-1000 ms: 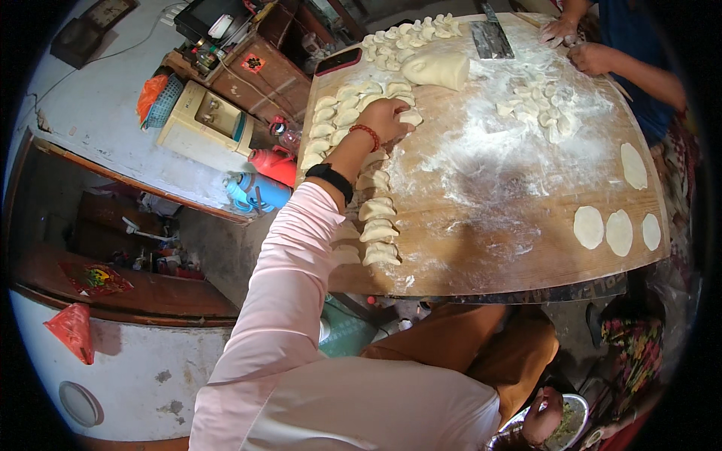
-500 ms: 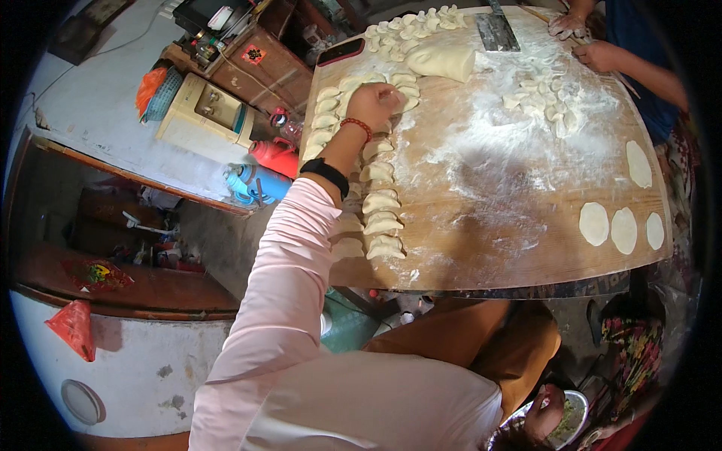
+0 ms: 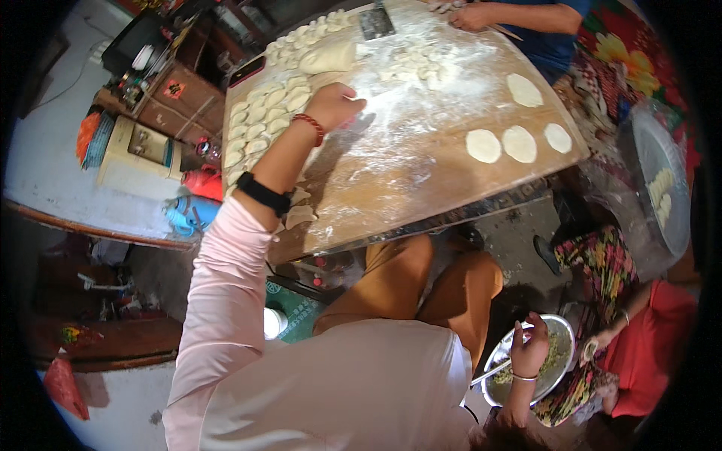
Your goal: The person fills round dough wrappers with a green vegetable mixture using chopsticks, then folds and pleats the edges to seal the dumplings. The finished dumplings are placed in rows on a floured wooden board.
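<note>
Reaching over the dumplings [image 3: 259, 128], the left hand [image 3: 335, 104], curled shut on something unseen, is risking squashing them, while the right hand [image 3: 532, 347] is gripping a bowl [image 3: 560, 327].

Co-worker's hands [image 3: 470, 13] cut off at top edge (dumplings [image 3: 265, 131] partly behind forearm), left hand's [image 3: 336, 105] fingertips hidden.

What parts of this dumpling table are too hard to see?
- Left hand, head view: curled shut, so whatever it holds is hidden.
- Dumplings: forearm covers some rows.
- Right hand: its hold on the metal bowl is too small to judge.
- Top corner of wooden board: cut by the edge.
</note>
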Tool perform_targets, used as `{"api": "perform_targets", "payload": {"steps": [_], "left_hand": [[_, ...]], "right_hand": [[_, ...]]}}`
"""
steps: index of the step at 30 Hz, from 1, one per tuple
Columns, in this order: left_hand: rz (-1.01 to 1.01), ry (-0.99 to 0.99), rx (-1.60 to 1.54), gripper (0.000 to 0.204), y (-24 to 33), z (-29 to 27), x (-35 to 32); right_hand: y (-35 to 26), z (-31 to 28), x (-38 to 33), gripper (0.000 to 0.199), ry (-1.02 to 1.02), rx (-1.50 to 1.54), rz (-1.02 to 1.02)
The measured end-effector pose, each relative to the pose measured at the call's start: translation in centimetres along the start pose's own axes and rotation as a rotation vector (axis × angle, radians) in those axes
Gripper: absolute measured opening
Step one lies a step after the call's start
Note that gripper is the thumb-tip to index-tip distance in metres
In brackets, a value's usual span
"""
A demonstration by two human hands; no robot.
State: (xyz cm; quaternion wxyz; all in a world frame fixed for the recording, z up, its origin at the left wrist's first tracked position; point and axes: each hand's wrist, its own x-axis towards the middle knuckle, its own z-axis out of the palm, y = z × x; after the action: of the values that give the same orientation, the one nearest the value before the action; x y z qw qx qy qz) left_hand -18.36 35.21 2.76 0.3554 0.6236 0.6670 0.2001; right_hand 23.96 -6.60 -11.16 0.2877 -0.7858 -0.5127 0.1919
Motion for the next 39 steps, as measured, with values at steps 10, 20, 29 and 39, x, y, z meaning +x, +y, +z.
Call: {"api": "perform_targets", "payload": {"steps": [10, 20, 29, 39], "left_hand": [[0.185, -0.013, 0.369, 0.039, 8.2, 18.9, 1.5], [0.212, 0.090, 0.169, 0.030, 7.7, 21.1, 2.1], [0.148, -0.047, 0.257, 0.027, 7.7, 19.7, -0.9], [0.093, -0.206, 0.261, 0.058, 8.7, 20.0, -1.7]], "right_hand": [[8.7, -5.0, -11.4, 0.017, 0.097, -0.003, 0.294], [13.4, -3.1, -17.1, 0.014, 0.124, -0.006, 0.481], [13.9, -2.0, -18.5, 0.009, 0.117, -0.089, 0.448], [13.3, -0.5, -21.0, 0.011, 0.131, -0.050, 0.446]]}}
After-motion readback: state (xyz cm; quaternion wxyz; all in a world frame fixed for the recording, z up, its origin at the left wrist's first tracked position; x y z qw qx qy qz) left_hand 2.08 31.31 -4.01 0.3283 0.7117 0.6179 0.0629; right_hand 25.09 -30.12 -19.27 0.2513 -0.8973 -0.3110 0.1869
